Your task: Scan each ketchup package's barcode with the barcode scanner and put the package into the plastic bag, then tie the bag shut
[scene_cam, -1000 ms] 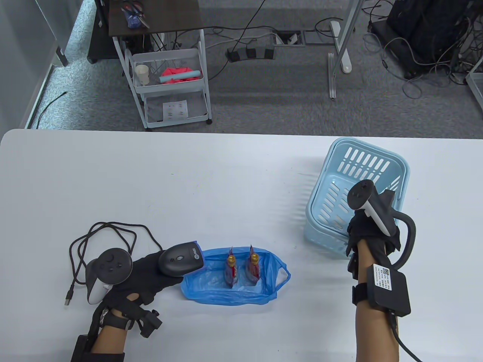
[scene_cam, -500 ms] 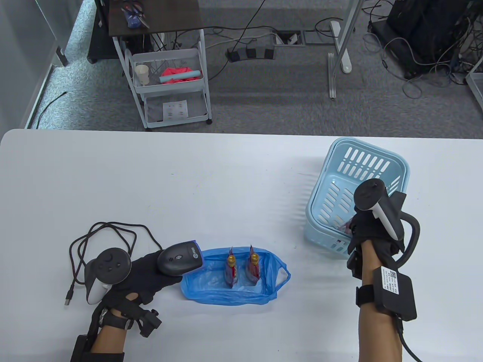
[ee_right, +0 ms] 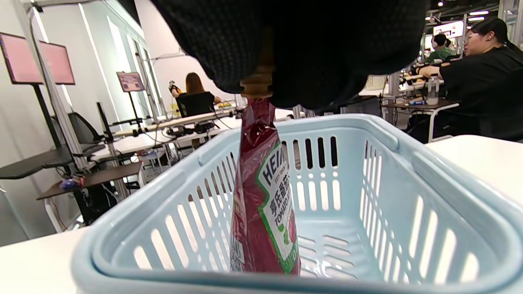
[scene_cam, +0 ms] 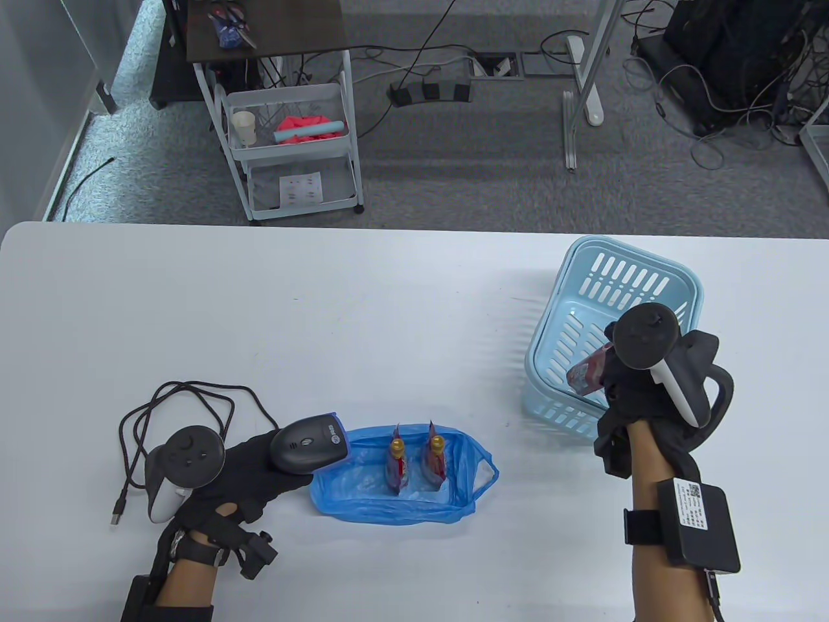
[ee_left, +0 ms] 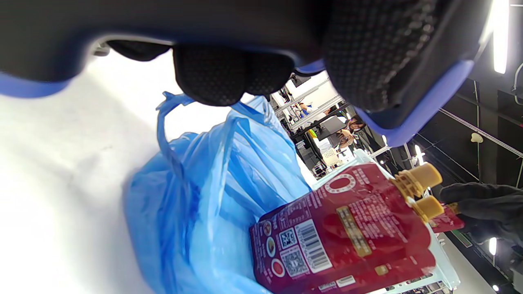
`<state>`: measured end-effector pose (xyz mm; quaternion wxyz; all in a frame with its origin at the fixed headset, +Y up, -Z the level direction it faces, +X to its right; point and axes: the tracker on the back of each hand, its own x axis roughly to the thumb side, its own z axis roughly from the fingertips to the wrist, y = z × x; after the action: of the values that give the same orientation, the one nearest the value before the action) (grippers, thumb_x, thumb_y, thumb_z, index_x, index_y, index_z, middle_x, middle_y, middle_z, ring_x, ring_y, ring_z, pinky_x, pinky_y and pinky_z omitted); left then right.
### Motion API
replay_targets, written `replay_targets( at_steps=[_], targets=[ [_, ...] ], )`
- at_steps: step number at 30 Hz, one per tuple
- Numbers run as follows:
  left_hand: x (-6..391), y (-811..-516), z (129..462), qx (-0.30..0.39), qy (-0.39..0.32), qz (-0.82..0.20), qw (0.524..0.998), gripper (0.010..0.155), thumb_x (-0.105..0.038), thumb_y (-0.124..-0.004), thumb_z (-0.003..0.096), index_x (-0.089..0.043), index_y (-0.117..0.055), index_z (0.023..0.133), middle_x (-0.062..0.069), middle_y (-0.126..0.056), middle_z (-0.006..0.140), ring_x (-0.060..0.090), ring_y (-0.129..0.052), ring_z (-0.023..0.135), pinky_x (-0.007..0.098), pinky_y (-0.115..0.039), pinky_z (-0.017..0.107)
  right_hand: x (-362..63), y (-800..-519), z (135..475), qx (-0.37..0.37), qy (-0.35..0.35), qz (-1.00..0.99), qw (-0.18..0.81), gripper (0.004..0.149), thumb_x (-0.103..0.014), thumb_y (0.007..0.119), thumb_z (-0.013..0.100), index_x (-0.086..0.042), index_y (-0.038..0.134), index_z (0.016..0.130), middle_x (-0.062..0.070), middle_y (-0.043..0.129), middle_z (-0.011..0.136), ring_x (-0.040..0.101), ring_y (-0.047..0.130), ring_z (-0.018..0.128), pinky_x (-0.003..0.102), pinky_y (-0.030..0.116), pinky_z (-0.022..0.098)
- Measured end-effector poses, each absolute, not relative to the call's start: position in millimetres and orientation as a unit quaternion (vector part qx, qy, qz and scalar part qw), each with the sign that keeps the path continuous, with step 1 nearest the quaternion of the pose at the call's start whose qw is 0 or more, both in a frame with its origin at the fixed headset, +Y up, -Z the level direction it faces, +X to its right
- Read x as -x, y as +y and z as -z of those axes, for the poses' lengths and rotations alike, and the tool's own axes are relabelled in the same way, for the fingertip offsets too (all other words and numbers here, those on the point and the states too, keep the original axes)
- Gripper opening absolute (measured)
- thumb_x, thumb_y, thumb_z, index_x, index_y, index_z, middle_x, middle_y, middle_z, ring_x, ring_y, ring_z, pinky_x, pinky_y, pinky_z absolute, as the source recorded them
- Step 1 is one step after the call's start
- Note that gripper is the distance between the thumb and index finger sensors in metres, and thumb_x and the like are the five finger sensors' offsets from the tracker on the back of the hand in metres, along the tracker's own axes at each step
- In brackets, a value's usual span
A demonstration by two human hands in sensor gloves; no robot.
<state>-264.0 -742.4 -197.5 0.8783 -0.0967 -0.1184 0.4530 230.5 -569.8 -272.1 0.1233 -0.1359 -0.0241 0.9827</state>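
Ketchup was what my right hand point(scene_cam: 641, 395) had hold of: its fingers point(ee_right: 310, 53) were curled round the yellow cap end of a red ketchup pouch point(ee_right: 265, 192), which hung upright from the grip, its lower part inside the light-blue basket point(scene_cam: 686, 285) at the table's right side. In the table view I saw that pouch point(scene_cam: 586, 374) poking out to the left of the glove, over the near wall of the basket. My left hand point(scene_cam: 252, 470) rested on the white table point(scene_cam: 337, 311) at the near left, fingers wrapped round the handle of the black barcode scanner point(scene_cam: 309, 444), whose head pointed right, just touching the left edge of the blue plastic bag point(scene_cam: 363, 499). The bag lay open and flattened on the table, and two more pouches point(scene_cam: 416, 461) stood side by side in it, yellow caps up; from the left wrist view I could read a barcode and square codes on the nearer one point(ee_left: 339, 232). The scanner's cable point(scene_cam: 175, 408) lay in loose loops on the table beyond my left wrist, its plug point(scene_cam: 116, 515) lying free near the edge
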Motion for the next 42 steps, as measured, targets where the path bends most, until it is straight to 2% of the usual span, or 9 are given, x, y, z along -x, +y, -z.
replay_targets(
  at_steps=[13,22,29,42],
  targets=[
    [265.8,-742.1,197.6,0.094,-0.116,-0.460,0.875,0.053,-0.049,-0.090,0.0411,-0.026,-0.083,0.088,-0.005,-0.090,0.085,0.025,-0.100,0.066,0.048,-0.080,0.058,-195.4,-521.5,243.2,0.056,-0.103,-0.984,0.134,0.043,-0.017,0.079,0.051,-0.009,0.077,0.093,0.022,0.082,0.088,0.039,0.086,0.068,0.047,0.077,0.049],
    [267.4,-741.7,197.1,0.091,-0.114,-0.463,0.874,0.053,-0.049,-0.090,0.0411,-0.026,-0.083,0.088,-0.005,-0.090,0.085,0.025,-0.100,0.066,0.048,-0.080,0.058,-140.8,-503.8,225.0,-0.040,-0.123,-0.985,0.118,0.042,-0.018,0.080,0.051,-0.009,0.078,0.092,0.023,0.084,0.086,0.039,0.087,0.066,0.046,0.078,0.048],
    [268.3,-741.3,196.8,0.089,-0.114,-0.465,0.874,0.053,-0.049,-0.090,0.0411,-0.026,-0.083,0.088,-0.005,-0.090,0.085,0.025,-0.100,0.066,0.048,-0.080,0.057,-89.7,-509.0,223.0,-0.115,-0.111,-0.981,0.112,0.042,-0.018,0.079,0.051,-0.009,0.078,0.092,0.022,0.084,0.086,0.039,0.088,0.066,0.046,0.078,0.048],
    [272.1,-739.3,196.3,0.080,-0.113,-0.476,0.868,0.052,-0.049,-0.090,0.0410,-0.026,-0.084,0.087,-0.006,-0.090,0.085,0.025,-0.100,0.066,0.048,-0.080,0.058,-2.2,-542.4,230.9,-0.221,-0.064,-0.966,0.116,0.042,-0.019,0.079,0.051,-0.009,0.078,0.092,0.022,0.084,0.086,0.039,0.088,0.066,0.046,0.078,0.048]
  ],
)
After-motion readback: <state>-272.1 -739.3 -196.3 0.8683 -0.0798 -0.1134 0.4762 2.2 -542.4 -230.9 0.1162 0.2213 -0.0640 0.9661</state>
